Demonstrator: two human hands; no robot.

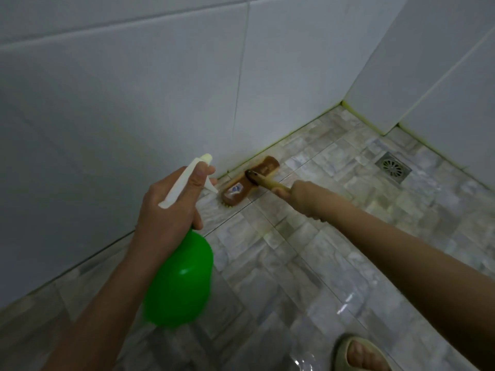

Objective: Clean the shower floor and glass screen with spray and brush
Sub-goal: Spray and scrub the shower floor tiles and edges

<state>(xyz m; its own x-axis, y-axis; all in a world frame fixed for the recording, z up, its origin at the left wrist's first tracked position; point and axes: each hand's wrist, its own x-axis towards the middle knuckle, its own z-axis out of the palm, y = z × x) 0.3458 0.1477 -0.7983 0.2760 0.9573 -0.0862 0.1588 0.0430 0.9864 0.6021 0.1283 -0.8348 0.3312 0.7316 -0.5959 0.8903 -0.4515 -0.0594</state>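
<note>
Left hand (171, 204), centre left of the frame: fingers curled round the neck of the green spray bottle (182, 279), just under its white trigger head (187, 180). The nozzle points toward the upper right, at the foot of the wall. Whether a finger is pulling the trigger cannot be told.

Right hand (302, 196), centre of the frame: clamped on the handle (270, 183) of the brush (249, 183), arm stretched forward. The two hands are apart, each holding its own tool.

Brush position: the brown head lies bristles-down on the shower floor (308, 250), touching or just beside the joint where the floor meets the white tiled wall (160, 89). The nozzle is just left of the brush head.

Surroundings: a metal drain (393, 167) sits in the floor at the upper right, well apart from the brush. A foot in a sandal (359, 354) stands at the lower right edge.

Progress, as a judgement:
- Floor scrubbing is under way at the wall joint.
- The tiles at the bottom of the frame show a wet sheen; yellowish staining remains along the joint and near the drain corner, so floor work is left.
- The glass screen is not in view; its condition cannot be assessed and is best treated as outstanding.
</note>
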